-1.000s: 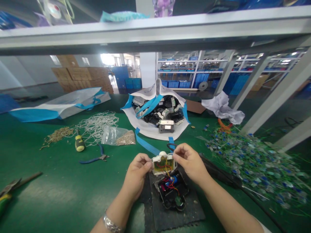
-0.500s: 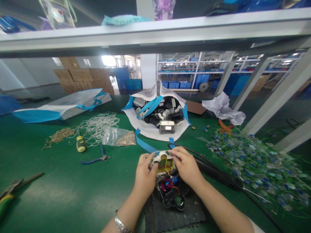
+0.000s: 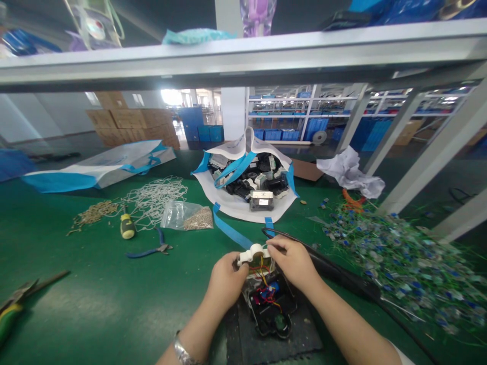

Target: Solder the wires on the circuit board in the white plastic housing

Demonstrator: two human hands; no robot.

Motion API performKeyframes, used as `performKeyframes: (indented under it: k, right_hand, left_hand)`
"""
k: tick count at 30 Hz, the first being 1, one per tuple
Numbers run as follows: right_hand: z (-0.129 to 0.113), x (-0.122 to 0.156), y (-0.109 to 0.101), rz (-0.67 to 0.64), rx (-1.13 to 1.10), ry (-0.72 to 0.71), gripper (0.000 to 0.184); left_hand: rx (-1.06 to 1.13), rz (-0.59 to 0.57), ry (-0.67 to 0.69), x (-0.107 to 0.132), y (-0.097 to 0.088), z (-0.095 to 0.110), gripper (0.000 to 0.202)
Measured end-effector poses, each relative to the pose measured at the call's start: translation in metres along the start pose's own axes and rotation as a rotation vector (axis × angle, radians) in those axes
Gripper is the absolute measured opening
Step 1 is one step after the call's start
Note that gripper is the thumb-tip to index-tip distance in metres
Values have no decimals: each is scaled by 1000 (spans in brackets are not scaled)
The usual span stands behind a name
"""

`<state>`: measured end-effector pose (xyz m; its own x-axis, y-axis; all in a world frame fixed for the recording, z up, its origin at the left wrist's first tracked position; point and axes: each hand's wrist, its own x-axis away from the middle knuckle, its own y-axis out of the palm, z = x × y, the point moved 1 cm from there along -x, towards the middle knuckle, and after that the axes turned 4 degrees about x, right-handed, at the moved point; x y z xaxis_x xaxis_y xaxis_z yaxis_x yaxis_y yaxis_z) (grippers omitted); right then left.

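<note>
Lower centre of the frame, left hand [image 3: 225,280] and right hand [image 3: 292,263] pinching small white plastic cover [image 3: 254,253], fingers closed on it, above open black wired casing [image 3: 272,304] on dark rubber mat [image 3: 304,332]

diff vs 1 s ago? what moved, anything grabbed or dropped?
The white cover has tipped forward and down over the black housing: its board faced the camera, now mostly its edge shows. The left hand and right hand closed in, both keeping their grip; nothing released. Housing, dark mat, blue pliers and bag of parts stayed put.
</note>
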<state>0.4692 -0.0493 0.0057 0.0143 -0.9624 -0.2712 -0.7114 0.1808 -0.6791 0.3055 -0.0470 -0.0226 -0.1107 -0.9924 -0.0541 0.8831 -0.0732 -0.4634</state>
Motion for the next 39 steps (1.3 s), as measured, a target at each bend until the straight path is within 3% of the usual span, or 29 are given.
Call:
performKeyframes:
  k: [5, 12, 17, 24, 28, 31, 36, 39]
  right_hand:
    - [2, -2, -4, -52, 51, 43, 27]
    - [7, -2, -15, -56, 80, 102, 27]
    - [2, -2, -16, -181, -157, 110, 17]
    - [-10, 5, -15, -387, -554, 97, 47]
    - [-6, 4, -8, -324, -653, 142, 36]
    - [-2, 3, -3, -250, -721, 197, 23]
    - [-3, 3, -2, -241, -852, 237, 26]
    - [-7, 5, -2, -265, -925, 237, 30]
  left_hand:
    - [73, -62, -5, 2, -3, -4, 17]
    - [172, 38, -18, 6, -7, -7, 20]
    - [312, 44, -35, 3, -8, -10, 24]
    - [413, 55, -9, 10, -2, -3, 24]
    - [403, 52, 75, 13, -3, 2, 22]
    - [396, 36, 141, 13, -5, 2, 36]
    - [279, 27, 139, 9, -6, -1, 40]
    - [342, -44, 77, 8, -5, -3, 39]
